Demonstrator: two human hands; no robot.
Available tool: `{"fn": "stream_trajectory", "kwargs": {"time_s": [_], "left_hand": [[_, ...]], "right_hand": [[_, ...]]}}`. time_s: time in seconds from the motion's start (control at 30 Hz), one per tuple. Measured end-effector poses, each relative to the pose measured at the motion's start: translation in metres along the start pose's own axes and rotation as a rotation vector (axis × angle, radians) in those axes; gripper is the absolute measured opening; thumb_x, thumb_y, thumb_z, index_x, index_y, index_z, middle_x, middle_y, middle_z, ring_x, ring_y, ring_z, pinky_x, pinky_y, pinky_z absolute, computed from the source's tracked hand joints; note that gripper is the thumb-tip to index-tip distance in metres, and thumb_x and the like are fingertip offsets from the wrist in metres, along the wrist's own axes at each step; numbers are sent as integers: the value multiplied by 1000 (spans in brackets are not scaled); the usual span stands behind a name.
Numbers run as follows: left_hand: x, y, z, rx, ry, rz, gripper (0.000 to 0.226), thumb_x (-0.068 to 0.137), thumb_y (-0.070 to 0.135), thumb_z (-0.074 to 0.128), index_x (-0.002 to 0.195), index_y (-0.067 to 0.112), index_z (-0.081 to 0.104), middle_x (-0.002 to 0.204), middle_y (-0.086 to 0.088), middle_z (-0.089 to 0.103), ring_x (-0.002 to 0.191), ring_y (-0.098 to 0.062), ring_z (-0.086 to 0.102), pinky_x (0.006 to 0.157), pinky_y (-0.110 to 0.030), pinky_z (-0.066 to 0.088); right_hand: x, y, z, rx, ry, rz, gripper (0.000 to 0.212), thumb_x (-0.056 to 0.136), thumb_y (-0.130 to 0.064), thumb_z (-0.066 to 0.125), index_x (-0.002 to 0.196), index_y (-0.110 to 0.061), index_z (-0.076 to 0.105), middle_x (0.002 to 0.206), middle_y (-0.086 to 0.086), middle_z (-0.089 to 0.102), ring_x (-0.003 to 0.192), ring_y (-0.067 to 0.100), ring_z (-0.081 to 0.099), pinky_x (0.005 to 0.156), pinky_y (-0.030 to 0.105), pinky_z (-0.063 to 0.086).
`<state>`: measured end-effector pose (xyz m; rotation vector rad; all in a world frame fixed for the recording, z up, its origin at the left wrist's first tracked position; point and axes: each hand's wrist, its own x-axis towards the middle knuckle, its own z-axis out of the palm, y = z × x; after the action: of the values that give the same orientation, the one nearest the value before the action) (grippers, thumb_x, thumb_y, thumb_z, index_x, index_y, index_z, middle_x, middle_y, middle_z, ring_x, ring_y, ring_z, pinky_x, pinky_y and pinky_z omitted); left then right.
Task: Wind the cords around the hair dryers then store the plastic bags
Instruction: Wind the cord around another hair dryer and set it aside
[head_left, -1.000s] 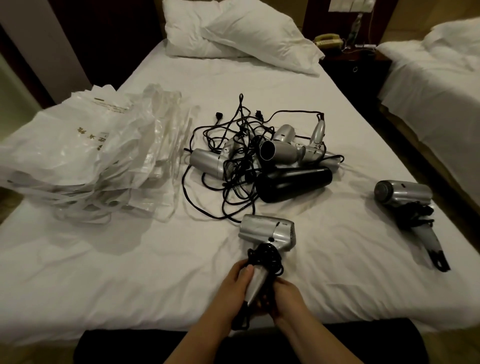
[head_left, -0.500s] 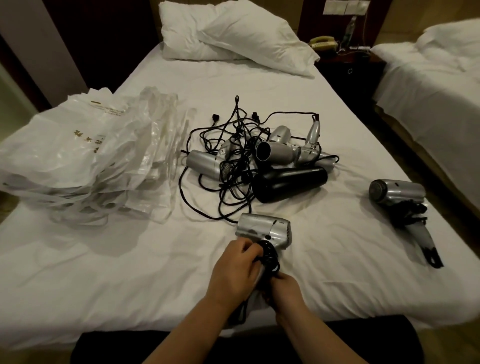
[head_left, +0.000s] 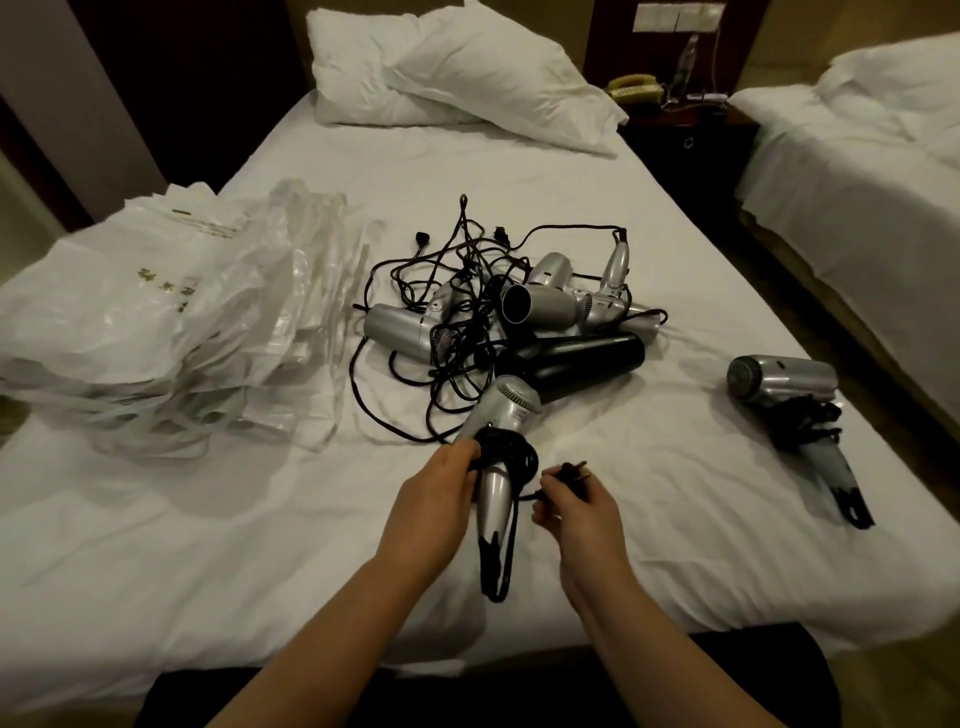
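Mid-wind on one silver dryer (head_left: 503, 457), held over the near edge of the bed (head_left: 208, 545), nozzle away, handle pointing back toward the body. Left hand (head_left: 434, 506) wrapped round the top of the handle, fingers (head_left: 465, 452) pressing on the black coil (head_left: 506, 454) already bunched there. Right hand (head_left: 574, 512) just beside, pinching the plug end (head_left: 569, 475) of the cord, a short slack run between the two. Below the handle, a loose loop (head_left: 496, 566) hanging free — not yet taken up. Probably the last turns and the tuck left on this one. Risks from here: coil springing off the tapered handle if the left fingers ease before the plug is tucked under a turn; hanging loop left slack and unravelling once set down; plug slipping from the pinch under a hard pull. Beyond, a pile (head_left: 519, 322) of silver dryers and one black one, cords knotted together — likely to drag neighbours along when the next is lifted. One wound dryer (head_left: 784, 384) lying well apart on the right. Bags (head_left: 156, 312) heaped on the left of the bed, untouched, light enough to slide off the edge if brushed.
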<state>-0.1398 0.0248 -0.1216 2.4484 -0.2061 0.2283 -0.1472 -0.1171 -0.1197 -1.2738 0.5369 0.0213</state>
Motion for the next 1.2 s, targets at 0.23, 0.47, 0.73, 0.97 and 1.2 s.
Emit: {"fn": "stream_trajectory", "kwargs": {"time_s": [0.23, 0.47, 0.73, 0.97, 1.2], "left_hand": [[-9, -17, -13, -28, -26, -73, 16, 88, 9, 56, 83, 22, 48, 84, 4, 54, 75, -16, 54, 68, -27, 42], [-26, -16, -10, 143, 11, 70, 22, 72, 4, 52, 87, 21, 49, 76, -2, 47, 60, -14, 36, 49, -27, 28], [-33, -20, -9, 6, -80, -49, 14, 85, 21, 66, 77, 22, 55, 80, 7, 46, 69, -15, 55, 58, -21, 39], [-22, -28, -30, -749, -216, -587, 21, 88, 8, 60, 70, 17, 61, 73, 2, 58, 75, -14, 53, 68, -25, 39], [-36, -38, -26, -922, -223, -813, 18, 77, 0, 52, 74, 11, 65, 77, -12, 59, 75, -22, 49, 65, -26, 34]], "right_hand": [[-10, -6, 7, -309, -148, -209, 18, 88, -5, 60, 82, -22, 59, 77, 0, 62, 66, 11, 55, 59, 15, 47], [-14, 12, 5, -580, -288, -320, 27, 86, -7, 63, 83, -32, 50, 80, -9, 63, 74, -1, 59, 70, 19, 48], [-12, 8, 4, -464, -385, -338, 34, 88, 0, 57, 98, -33, 58, 92, -8, 67, 78, -1, 61, 73, 19, 47], [-19, -3, 12, -499, -550, -368, 23, 91, -7, 56, 97, -28, 59, 93, -2, 65, 79, 1, 60, 72, 18, 49], [-13, 11, 32, -1033, -625, -472, 30, 94, -18, 54, 124, -20, 60, 112, -1, 59, 92, 6, 53, 79, 9, 36]]}}
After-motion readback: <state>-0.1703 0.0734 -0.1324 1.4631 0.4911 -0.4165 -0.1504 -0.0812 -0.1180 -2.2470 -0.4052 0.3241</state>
